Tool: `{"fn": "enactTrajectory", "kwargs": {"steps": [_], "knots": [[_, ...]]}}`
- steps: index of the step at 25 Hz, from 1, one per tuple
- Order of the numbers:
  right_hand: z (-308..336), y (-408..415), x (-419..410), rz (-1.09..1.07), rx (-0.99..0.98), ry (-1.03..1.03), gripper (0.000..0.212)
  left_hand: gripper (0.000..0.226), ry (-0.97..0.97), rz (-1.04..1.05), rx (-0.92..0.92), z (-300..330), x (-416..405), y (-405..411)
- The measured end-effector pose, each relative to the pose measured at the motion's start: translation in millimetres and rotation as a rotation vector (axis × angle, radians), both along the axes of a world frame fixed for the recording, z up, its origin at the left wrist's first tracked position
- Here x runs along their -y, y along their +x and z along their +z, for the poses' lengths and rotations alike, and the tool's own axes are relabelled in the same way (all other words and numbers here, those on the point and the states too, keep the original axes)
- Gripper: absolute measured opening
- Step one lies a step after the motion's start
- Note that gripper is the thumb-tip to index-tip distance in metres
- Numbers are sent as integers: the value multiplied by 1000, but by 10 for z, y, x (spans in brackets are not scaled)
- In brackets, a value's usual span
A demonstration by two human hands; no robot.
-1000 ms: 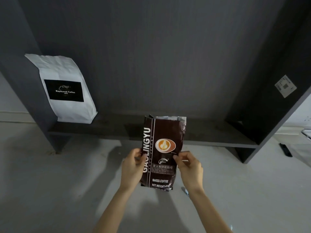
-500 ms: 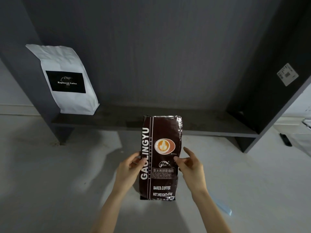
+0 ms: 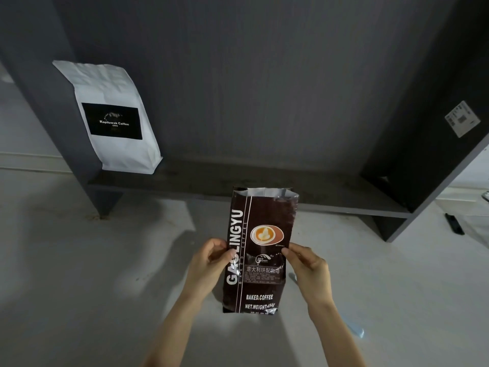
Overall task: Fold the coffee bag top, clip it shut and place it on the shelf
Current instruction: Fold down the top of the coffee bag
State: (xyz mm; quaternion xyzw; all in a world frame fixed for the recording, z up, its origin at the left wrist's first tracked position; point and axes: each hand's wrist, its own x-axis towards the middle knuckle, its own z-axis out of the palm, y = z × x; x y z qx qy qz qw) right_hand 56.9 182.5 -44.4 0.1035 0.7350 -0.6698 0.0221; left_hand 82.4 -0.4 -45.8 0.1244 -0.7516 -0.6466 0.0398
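Observation:
A dark brown coffee bag point(image 3: 260, 250) stands upright on the pale floor in front of me. Its top is open and shows a silver lining. My left hand point(image 3: 209, 263) pinches the bag's left edge at mid height. My right hand point(image 3: 308, 268) pinches its right edge at the same height. Behind the bag runs the low dark shelf board point(image 3: 330, 192). A pale blue clip point(image 3: 354, 329) lies on the floor beside my right forearm, partly hidden.
A white coffee bag point(image 3: 113, 117) with a black label stands at the left end of the shelf. Dark side panels rise at both ends, the right one point(image 3: 423, 144) bearing a white sticker. A small black object point(image 3: 453, 223) lies on the floor at the far right.
The bag has come down from mid-air and now stands on the floor, its top spread open. My right fingers, loose half a second ago, now pinch its edge.

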Motion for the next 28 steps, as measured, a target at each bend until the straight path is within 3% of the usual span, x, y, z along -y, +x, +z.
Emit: {"fn": "enactTrajectory", "kwargs": {"steps": [5, 9, 15, 20, 28], "knots": [[35, -7, -23, 83, -30, 69, 5, 13, 3, -5, -31, -2, 21, 22], [234, -22, -18, 77, -199, -21, 18, 11, -3, -41, -61, 64, 12, 55], [301, -9, -4, 13, -258, -29, 10, 16, 49, -53, -192, 327, 39, 19], [311, 21, -13, 51, -284, -1, 45, 24, 69, -10, -234, 349, -40, 46], [355, 90, -57, 100, -264, -54, 46, 24, 84, -31, -219, 387, -37, 57]]}}
